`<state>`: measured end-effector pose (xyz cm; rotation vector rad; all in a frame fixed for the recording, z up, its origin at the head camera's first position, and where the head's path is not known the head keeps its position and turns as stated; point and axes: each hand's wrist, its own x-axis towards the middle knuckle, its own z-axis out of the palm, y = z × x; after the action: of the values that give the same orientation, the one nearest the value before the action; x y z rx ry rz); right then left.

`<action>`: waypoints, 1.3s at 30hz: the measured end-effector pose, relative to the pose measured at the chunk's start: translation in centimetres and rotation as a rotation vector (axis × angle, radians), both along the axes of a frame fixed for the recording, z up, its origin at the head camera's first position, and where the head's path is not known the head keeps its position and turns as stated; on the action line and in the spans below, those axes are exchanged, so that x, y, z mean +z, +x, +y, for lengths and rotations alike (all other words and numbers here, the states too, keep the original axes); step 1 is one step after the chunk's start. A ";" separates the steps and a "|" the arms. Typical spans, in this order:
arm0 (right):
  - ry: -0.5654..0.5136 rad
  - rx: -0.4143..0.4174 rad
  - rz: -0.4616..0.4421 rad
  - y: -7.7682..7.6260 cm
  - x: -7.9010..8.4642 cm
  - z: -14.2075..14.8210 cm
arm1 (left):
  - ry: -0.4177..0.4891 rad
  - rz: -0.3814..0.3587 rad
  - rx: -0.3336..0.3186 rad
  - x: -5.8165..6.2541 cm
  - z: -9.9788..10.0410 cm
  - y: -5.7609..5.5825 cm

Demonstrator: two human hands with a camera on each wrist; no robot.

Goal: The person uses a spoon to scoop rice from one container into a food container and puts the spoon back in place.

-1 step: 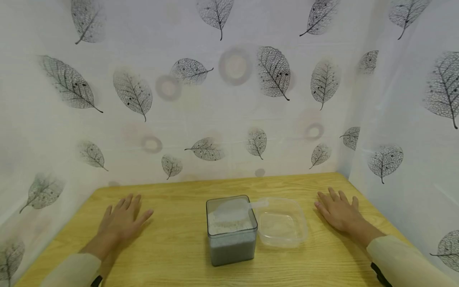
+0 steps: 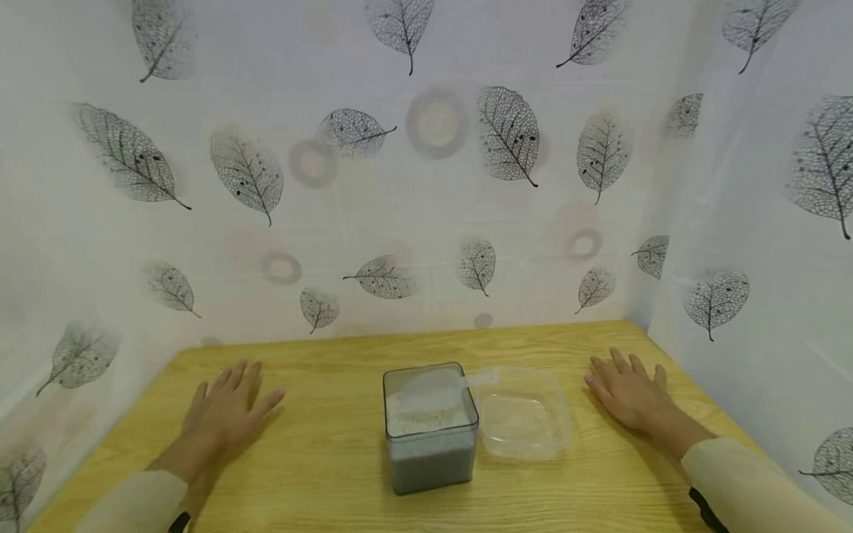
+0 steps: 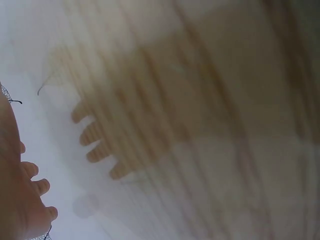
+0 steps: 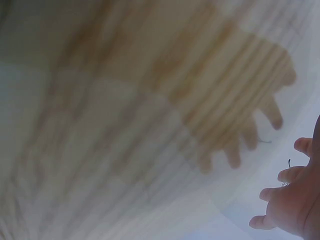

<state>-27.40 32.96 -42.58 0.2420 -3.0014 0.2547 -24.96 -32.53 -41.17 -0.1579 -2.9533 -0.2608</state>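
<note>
Head view is showing a pale leaf-print sheet point(image 2: 426, 211) hanging behind and along both sides of my wood-grain counter point(image 2: 320, 444). Light sleeves are covering my forearms at the lower corners. A grey-tinted square canister point(image 2: 433, 470) is standing upright near the middle of the counter, holding a pale, grainy fill. Just beside it, on my right, a clear shallow plastic tub point(image 2: 523, 422) is sitting; whether the two are touching, I cannot tell. My left hand point(image 2: 226, 414) is resting palm down, well apart from the canister; my right hand point(image 2: 629, 396) is resting palm down near the tub, not touching it. A translucent scoop point(image 2: 429, 389) is lying on the fill, its handle reaching over the canister's rim towards the tub. My fingers are spreading wide on both hands and holding nothing. Compared with the picture just before, nothing is showing any shift, so I am judging that handling of the canister, scoop and tub is not yet getting under way.
</note>
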 end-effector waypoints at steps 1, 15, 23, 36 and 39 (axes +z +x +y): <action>0.001 -0.001 0.000 0.0 0.0 0.0 | -0.003 0.002 -0.002 0.0 0.0 0.0; -0.009 -0.003 0.006 0.3 0.0 -0.2 | -0.036 0.014 -0.035 0.1 0.6 0.1; -0.040 0.009 0.021 0.5 0.3 -1.2 | -0.012 -0.003 -0.023 0.1 0.8 0.3; -0.078 0.021 0.102 1.0 1.0 -2.4 | 0.051 -0.012 -0.005 0.7 3.1 0.1; -0.059 0.041 0.132 1.1 1.2 -2.9 | 0.063 -0.006 -0.015 0.8 3.8 0.4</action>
<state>-26.31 30.09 -41.35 0.3030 -2.8563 0.3173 -24.54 -28.78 -40.33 -0.1710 -2.9465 -0.3562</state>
